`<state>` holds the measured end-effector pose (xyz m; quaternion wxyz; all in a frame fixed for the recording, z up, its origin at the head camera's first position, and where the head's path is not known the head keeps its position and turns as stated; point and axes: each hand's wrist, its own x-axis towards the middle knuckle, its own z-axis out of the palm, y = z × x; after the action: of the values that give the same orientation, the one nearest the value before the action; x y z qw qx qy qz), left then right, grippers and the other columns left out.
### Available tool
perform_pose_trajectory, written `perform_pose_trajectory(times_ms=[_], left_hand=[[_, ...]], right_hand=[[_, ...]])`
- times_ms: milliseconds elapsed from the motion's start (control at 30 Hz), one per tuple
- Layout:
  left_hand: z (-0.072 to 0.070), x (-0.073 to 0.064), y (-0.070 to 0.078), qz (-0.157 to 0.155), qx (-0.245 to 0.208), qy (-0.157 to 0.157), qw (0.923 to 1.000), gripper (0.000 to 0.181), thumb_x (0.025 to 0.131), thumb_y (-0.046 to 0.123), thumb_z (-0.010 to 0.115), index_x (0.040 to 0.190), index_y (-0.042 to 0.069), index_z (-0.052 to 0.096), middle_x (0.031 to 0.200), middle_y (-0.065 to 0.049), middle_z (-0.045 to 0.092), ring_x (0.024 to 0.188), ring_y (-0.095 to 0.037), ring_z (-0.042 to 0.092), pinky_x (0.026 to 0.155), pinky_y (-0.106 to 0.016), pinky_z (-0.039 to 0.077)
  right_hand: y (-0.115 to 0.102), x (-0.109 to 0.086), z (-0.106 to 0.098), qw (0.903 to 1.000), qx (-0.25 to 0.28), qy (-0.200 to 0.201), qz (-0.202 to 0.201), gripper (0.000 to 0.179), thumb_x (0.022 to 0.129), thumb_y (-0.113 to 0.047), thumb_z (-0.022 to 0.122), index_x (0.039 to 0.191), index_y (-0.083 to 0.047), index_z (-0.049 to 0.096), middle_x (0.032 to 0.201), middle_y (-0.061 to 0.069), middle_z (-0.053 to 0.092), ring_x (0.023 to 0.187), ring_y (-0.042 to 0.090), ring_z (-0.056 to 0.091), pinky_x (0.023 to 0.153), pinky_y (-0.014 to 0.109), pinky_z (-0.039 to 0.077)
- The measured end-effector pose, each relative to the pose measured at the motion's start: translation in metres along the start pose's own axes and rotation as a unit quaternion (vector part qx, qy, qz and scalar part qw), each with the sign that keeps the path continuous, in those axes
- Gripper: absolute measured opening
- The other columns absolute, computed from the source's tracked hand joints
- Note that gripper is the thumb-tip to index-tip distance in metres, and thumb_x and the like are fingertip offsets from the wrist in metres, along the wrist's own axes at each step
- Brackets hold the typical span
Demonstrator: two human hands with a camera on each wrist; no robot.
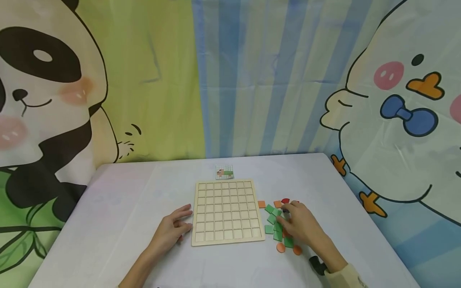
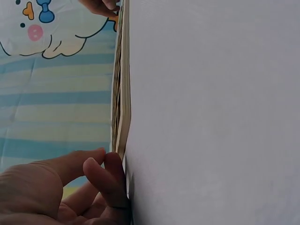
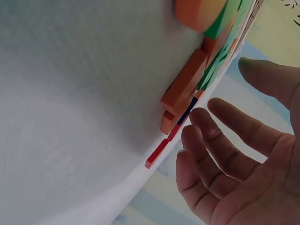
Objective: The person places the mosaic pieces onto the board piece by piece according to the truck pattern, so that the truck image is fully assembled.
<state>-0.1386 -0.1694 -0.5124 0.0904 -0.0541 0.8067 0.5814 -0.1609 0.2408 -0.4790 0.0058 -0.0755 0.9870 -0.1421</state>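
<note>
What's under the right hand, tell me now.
Green tiles, a dark blue piece and orange pieces show close around the right hand. In the head view it hides whatever lies directly beneath, so the count there cannot be told.

"What's that big flat thing?"
"A pale wooden board point(image 1: 228, 212) with rows of little squares. It lies flat on the white table point(image 1: 144, 192), about midway between the left and right edges."
"And the bits?"
"They're bunched beside it, on the side toward the table's right edge. Green pieces point(image 1: 269, 229) are in the middle, some touching. Orange squares point(image 1: 261, 204), red pieces point(image 1: 285, 201) and a dark blue piece point(image 3: 187, 111) lie closer to the far edge. Two round orange pieces point(image 1: 281, 247) sit farthest from it."
</note>
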Motion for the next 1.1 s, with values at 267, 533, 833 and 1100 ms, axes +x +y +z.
perform_pose_trajectory(times_ms=[267,533,833,1100], left_hand=[[0.002,0.004,-0.003,0.008,0.033,-0.001,0.9994,0.054,0.089,0.001,0.079,0.141,-0.001,0.065,0.168,-0.006,0.046,0.070,-0.011,0.056,0.053,-0.020,0.043],[0.002,0.004,-0.006,0.026,0.042,-0.022,0.9985,0.065,0.086,0.000,0.082,0.147,0.000,0.061,0.171,-0.003,0.042,0.071,-0.011,0.058,0.062,-0.021,0.045],[0.000,0.007,-0.007,0.043,0.040,-0.040,0.9975,0.066,0.085,0.001,0.083,0.147,0.001,0.061,0.170,-0.002,0.043,0.069,-0.011,0.056,0.058,-0.021,0.043],[0.002,0.004,-0.009,0.041,0.035,-0.047,0.9974,0.066,0.087,0.001,0.082,0.149,0.003,0.059,0.171,0.000,0.042,0.057,-0.010,0.053,0.047,-0.023,0.045]], right_hand=[[-0.001,0.007,0.003,0.9999,0.004,-0.010,0.010,0.036,0.090,-0.029,0.086,0.116,-0.005,0.077,0.093,0.004,0.063,0.080,0.016,0.050,0.069,0.028,0.047],[-0.001,0.010,0.007,1.0000,0.002,-0.005,0.008,0.032,0.089,-0.026,0.086,0.113,-0.005,0.077,0.098,0.006,0.068,0.082,0.016,0.054,0.075,0.032,0.056],[-0.002,0.013,0.006,0.9999,-0.007,0.006,-0.005,0.029,0.089,-0.026,0.086,0.106,-0.004,0.077,0.086,0.004,0.061,0.078,0.016,0.050,0.067,0.029,0.047],[-0.002,0.014,0.007,1.0000,-0.009,0.001,0.003,0.029,0.090,-0.025,0.085,0.108,-0.003,0.076,0.091,0.005,0.064,0.080,0.018,0.052,0.070,0.032,0.050]])
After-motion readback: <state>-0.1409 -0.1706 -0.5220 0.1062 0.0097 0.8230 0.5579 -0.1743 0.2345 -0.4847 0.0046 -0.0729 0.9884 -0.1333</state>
